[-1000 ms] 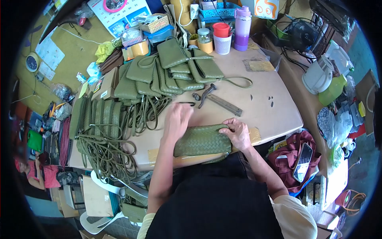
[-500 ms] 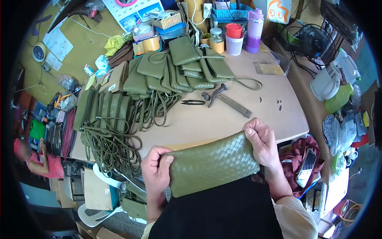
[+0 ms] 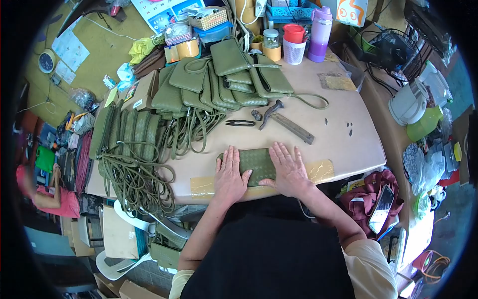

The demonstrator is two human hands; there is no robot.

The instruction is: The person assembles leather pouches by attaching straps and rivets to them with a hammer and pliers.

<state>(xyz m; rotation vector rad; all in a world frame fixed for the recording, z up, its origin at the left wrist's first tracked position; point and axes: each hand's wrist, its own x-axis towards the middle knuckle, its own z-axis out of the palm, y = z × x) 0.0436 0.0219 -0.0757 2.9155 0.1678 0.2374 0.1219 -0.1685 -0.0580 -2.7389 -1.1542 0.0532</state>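
An olive-green woven pouch [image 3: 257, 167] lies flat on the table [image 3: 343, 159] near its front edge. My left hand [image 3: 230, 174] presses flat on the pouch's left end, fingers stretched out. On its right end rests my right hand [image 3: 290, 168], also flat with the fingers extended. Both palms hide the pouch's ends. Beyond my hands lie a pair of thread snips [image 3: 240, 123], a small dark lump [image 3: 256, 115] and a hammer [image 3: 286, 124].
Green pouches [image 3: 199, 87] are piled at the back, and more stand at the left with tangled straps [image 3: 139, 174]. A purple bottle [image 3: 319, 35] and a red-topped cup [image 3: 294, 42] stand behind. Tape [image 3: 321, 171] covers the front edge. A person in pink [image 3: 50, 199] sits far left.
The pouch has gone from being held up in front of my body to lying on the table. My hands have let go of its corners and now press flat on it.
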